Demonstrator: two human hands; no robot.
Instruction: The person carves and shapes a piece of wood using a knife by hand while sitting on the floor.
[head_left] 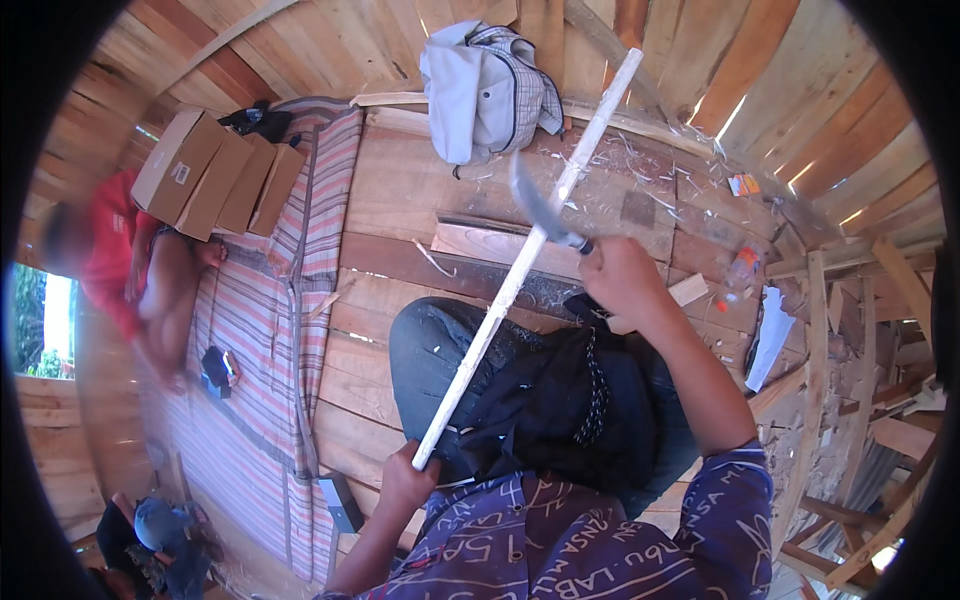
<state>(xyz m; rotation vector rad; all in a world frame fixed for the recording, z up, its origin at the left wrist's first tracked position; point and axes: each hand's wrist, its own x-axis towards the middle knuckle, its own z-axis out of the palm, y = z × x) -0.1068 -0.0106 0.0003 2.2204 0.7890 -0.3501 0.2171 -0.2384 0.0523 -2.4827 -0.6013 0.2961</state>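
Observation:
My left hand (408,480) is closed around the lower end of a long, pale, peeled wooden stick (490,318). The stick slants up and away to the right, passing over my bent leg. In my right hand (622,282) is the handle of a curved knife (537,207), fingers wrapped round it. Its broad blade lies across the stick at about the middle, the tip pointing to the far left. Whether the edge touches the wood I cannot tell. A dark cloth bundle with a patterned cord (590,390) lies in my lap.
Shavings and a plank (485,243) lie on the board floor ahead. A grey backpack (480,95) rests by the far wall. To the left, a person in red (110,240) sits near cardboard boxes (215,175) on a striped mat (250,350). A plastic bottle (742,270) is at right.

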